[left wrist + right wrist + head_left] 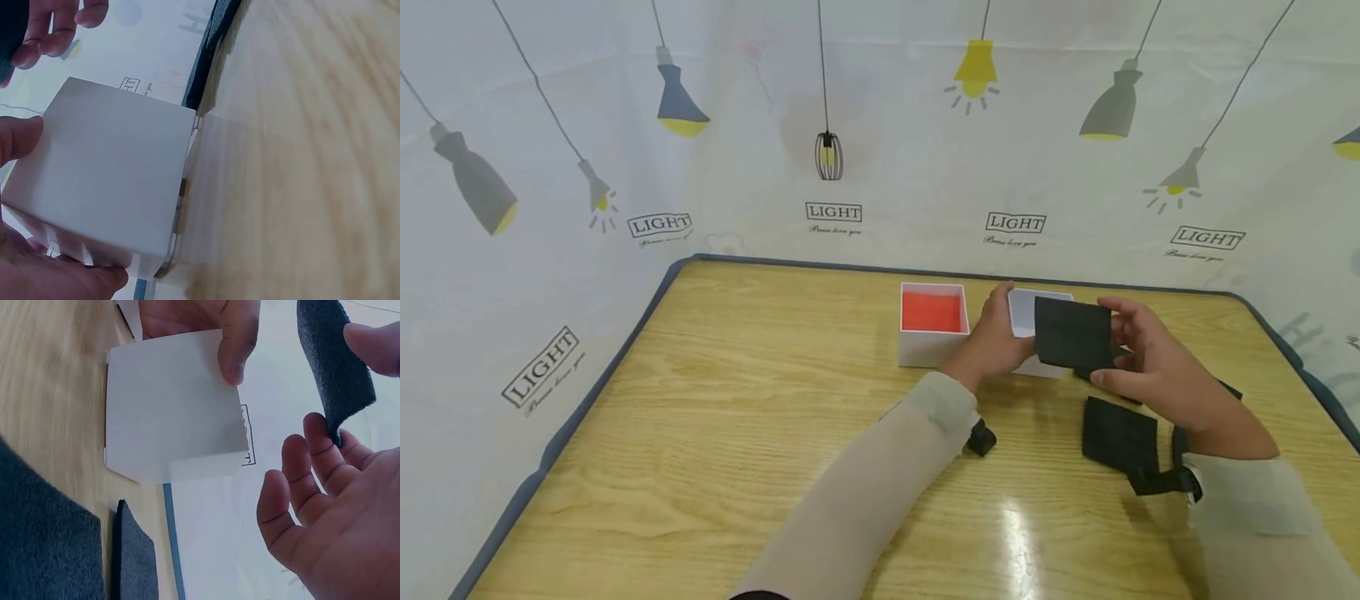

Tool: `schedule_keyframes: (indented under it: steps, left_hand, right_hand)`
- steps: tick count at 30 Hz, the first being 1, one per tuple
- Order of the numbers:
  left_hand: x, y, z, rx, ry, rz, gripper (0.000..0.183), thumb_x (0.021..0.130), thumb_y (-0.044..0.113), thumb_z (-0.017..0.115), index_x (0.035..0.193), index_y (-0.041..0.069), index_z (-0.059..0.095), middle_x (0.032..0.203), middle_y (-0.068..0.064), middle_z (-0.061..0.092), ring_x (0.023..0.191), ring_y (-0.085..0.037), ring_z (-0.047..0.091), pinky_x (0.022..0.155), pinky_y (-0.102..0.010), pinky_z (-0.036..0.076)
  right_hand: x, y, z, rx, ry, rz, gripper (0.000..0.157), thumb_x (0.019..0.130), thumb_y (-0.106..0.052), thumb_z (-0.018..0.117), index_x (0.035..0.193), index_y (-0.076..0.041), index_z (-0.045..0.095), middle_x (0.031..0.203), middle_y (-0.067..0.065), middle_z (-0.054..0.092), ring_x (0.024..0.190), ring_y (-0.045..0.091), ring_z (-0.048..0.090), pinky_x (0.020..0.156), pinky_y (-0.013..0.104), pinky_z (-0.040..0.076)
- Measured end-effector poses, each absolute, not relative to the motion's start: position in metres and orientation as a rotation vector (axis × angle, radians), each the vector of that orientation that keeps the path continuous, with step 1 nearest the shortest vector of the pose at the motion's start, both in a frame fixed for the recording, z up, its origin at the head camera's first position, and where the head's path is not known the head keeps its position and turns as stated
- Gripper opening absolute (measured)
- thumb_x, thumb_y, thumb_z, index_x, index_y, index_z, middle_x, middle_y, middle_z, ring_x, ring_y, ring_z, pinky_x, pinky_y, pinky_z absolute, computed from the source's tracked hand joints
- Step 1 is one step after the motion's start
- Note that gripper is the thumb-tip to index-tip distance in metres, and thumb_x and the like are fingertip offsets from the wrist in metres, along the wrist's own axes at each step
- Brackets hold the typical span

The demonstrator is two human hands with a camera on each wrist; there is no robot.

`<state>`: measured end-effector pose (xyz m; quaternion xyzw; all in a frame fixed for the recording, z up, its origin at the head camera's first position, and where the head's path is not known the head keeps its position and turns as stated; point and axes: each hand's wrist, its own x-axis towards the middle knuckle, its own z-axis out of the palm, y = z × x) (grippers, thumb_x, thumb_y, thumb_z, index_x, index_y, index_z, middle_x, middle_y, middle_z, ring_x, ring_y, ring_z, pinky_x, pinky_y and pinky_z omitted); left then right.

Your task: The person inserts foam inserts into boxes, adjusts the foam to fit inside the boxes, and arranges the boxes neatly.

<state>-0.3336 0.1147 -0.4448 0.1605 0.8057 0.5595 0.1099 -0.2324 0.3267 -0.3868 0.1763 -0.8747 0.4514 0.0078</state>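
Note:
My left hand (991, 343) grips a white box (1039, 367) by its side, thumb on the near face and fingers round the far side. In the left wrist view the box (106, 165) fills much of the left part. Its open top faces up in the head view, showing a pale inside. A black felt square (1072, 333) is pinched in my right hand (1157, 362), in front of the box's right part. The right wrist view shows this felt (334, 369) between thumb and fingers, apart from the box (175, 406).
Left of my left hand stands a second white box (932, 348) with a red inside. More black felt pieces (1120, 433) lie on the wooden table (737, 392) under and beside my right hand, partly hidden. A curtain printed with lamps (910, 242) surrounds the table's back and sides.

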Motion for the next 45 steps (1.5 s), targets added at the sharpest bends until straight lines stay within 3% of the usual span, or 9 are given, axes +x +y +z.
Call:
schedule_keyframes:
  steps: [7, 17, 25, 34, 45]
  left_hand:
    - [-0.334, 0.114, -0.444, 0.510, 2.336, 1.682, 0.100, 0.090, 0.014, 0.081, 0.166, 0.016, 0.016, 0.155, -0.016, 0.040, 0.129, -0.028, 0.050, 0.113, -0.035, 0.044]
    - [-0.332, 0.111, -0.445, 0.552, 2.327, 1.719, 0.105, 0.088, 0.020, 0.086, 0.166, 0.014, 0.016, 0.151, -0.008, 0.044, 0.125, -0.015, 0.049, 0.119, -0.034, 0.039]
    - [-0.335, 0.112, -0.447, 0.674, 2.325, 1.755, 0.101, 0.088, 0.013, 0.086, 0.163, 0.007, 0.018, 0.156, -0.010, 0.045, 0.144, -0.028, 0.043, 0.125, -0.035, 0.033]
    - [-0.335, 0.115, -0.449, 0.675, 2.352, 1.749, 0.096, 0.088, 0.013, 0.085, 0.162, 0.009, 0.024, 0.157, -0.009, 0.044, 0.139, -0.020, 0.045, 0.123, -0.033, 0.035]
    - [-0.330, 0.112, -0.444, 0.575, 2.318, 1.777, 0.100, 0.088, 0.013, 0.085, 0.164, 0.009, 0.021, 0.155, -0.009, 0.045, 0.133, -0.016, 0.047, 0.122, -0.034, 0.037]
  right_hand:
    - [-0.239, 0.323, -0.388, 0.539, -2.710, 1.420, 0.087, 0.093, 0.009, 0.069, 0.164, -0.005, 0.021, 0.124, 0.006, 0.044, 0.101, 0.011, 0.051, 0.077, 0.019, 0.046]
    - [-0.251, 0.318, -0.382, 0.479, -2.722, 1.428, 0.086, 0.097, 0.006, 0.067, 0.166, -0.006, 0.018, 0.132, 0.009, 0.044, 0.099, 0.012, 0.052, 0.076, 0.022, 0.046]
    - [-0.260, 0.312, -0.381, 0.487, -2.722, 1.437, 0.086, 0.096, 0.006, 0.067, 0.166, -0.005, 0.019, 0.132, 0.010, 0.046, 0.098, 0.013, 0.054, 0.078, 0.021, 0.048]
    - [-0.267, 0.310, -0.380, 0.440, -2.726, 1.466, 0.089, 0.095, 0.005, 0.069, 0.167, -0.005, 0.018, 0.131, 0.009, 0.047, 0.096, 0.014, 0.055, 0.079, 0.020, 0.048]
    - [-0.277, 0.313, -0.386, 0.422, -2.774, 1.456, 0.090, 0.097, 0.001, 0.069, 0.168, -0.006, 0.014, 0.141, 0.018, 0.044, 0.094, 0.011, 0.056, 0.075, 0.021, 0.051]
